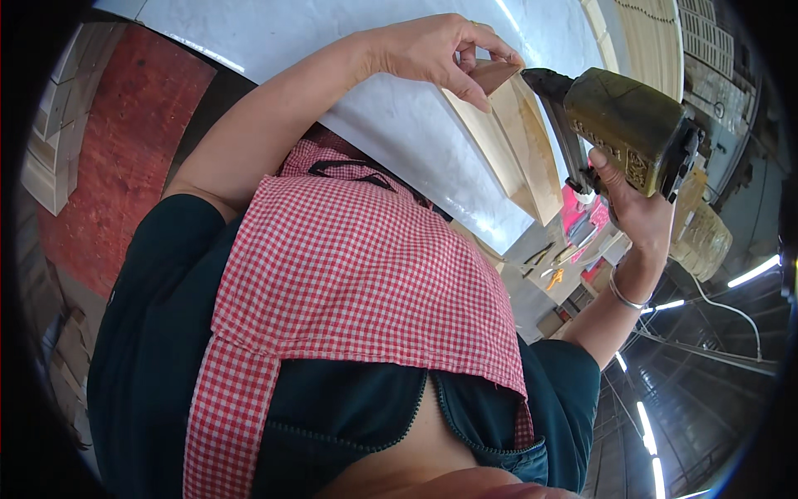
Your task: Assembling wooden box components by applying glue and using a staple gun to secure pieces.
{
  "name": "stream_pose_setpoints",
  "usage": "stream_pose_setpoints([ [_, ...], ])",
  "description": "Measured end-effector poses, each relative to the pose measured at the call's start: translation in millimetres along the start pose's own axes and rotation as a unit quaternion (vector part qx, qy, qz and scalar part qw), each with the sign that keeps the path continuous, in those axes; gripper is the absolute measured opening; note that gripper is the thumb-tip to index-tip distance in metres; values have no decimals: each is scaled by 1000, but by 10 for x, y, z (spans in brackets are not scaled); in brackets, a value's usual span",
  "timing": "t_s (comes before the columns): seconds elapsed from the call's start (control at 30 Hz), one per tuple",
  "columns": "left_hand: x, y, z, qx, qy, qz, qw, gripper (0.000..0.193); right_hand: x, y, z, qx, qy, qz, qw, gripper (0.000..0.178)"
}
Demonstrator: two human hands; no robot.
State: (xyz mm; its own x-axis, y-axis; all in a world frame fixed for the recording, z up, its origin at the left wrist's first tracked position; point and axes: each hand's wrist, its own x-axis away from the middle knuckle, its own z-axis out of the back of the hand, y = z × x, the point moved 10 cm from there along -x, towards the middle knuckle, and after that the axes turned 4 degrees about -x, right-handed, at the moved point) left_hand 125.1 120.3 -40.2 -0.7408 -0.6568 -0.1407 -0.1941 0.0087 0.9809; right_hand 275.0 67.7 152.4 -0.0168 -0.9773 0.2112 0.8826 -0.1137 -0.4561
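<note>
Holds the olive nail gun (623, 108) in the right hand (638, 209), with the thumb along its side and the fingers mostly hidden. Pinches one end of the narrow wooden box (529, 137) in the left hand (431, 54) (quite close to the gun's nose), with the rest slanting away below that pinch, between both grips. Has a pale tabletop (395, 133) beneath the left hand and a checked apron (374, 283) nearer than both.

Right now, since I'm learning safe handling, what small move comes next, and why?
Probably ease the left hand back from the corner of the wooden piece, because that hand's fingertips sit close to the nose of the nail gun in the right hand.
</note>
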Motion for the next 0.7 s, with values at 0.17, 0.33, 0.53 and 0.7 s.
stream_pose_setpoints([
  [0.17, -4, 23, 27, 10, -2, 5, 1000, 64, -41, -71, -15, 11, -2, 45, 999, 46],
  [0.33, -7, 32, 13, 16, -5, 11, 1000, 64, -18, -2, -50, -24, -8, -11, 1000, 47],
  [0.53, -10, 92, -20, 14, -14, 12, 1000, 65, -14, 64, -110, 20, -30, -98, 995, 47],
  [0.7, 14, 101, -23, -14, -7, 5, 1000, 64, 37, 53, -105, 27, -23, -73, 997, 49],
])
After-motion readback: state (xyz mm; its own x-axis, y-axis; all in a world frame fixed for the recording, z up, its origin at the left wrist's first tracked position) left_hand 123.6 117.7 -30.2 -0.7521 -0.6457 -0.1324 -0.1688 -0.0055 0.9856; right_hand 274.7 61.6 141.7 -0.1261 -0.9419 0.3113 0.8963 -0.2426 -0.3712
